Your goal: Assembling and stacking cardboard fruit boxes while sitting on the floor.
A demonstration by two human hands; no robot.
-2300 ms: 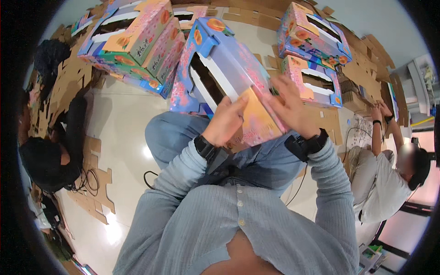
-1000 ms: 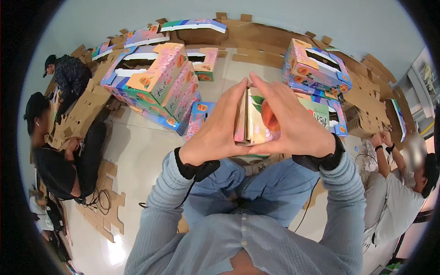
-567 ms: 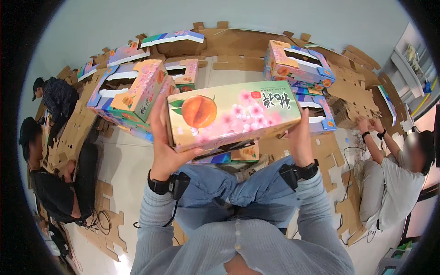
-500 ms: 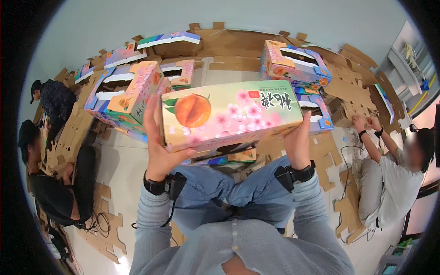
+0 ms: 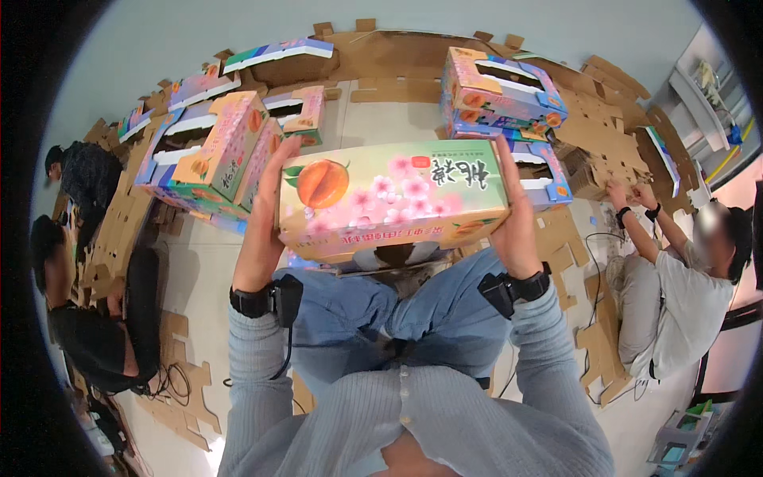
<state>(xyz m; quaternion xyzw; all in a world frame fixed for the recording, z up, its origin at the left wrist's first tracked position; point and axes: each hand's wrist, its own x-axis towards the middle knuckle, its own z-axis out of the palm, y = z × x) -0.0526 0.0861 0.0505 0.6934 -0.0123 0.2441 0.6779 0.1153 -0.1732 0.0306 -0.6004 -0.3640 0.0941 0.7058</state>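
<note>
While two hands (image 5: 265,229) (image 5: 517,230) hold one box (image 5: 381,195), peach-printed

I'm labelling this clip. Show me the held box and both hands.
Held box (image 5: 389,197): head view, on its blossom-printed side.
Left hand (image 5: 265,221): head view, on its middle.
Right hand (image 5: 518,226): head view, on its middle.

Pale wall (image 5: 421,16), shiny floor (image 5: 200,278), possible shelf (image 5: 699,107)

Got a co-worker in a white tee (image 5: 687,306) sitting on the right, another in black (image 5: 89,346) over left by a loopy black cable (image 5: 176,391), brown cardboard (image 5: 377,60) lining the pale wall (image 5: 397,16), plus grey plastic something (image 5: 678,441) bottom right.
</note>
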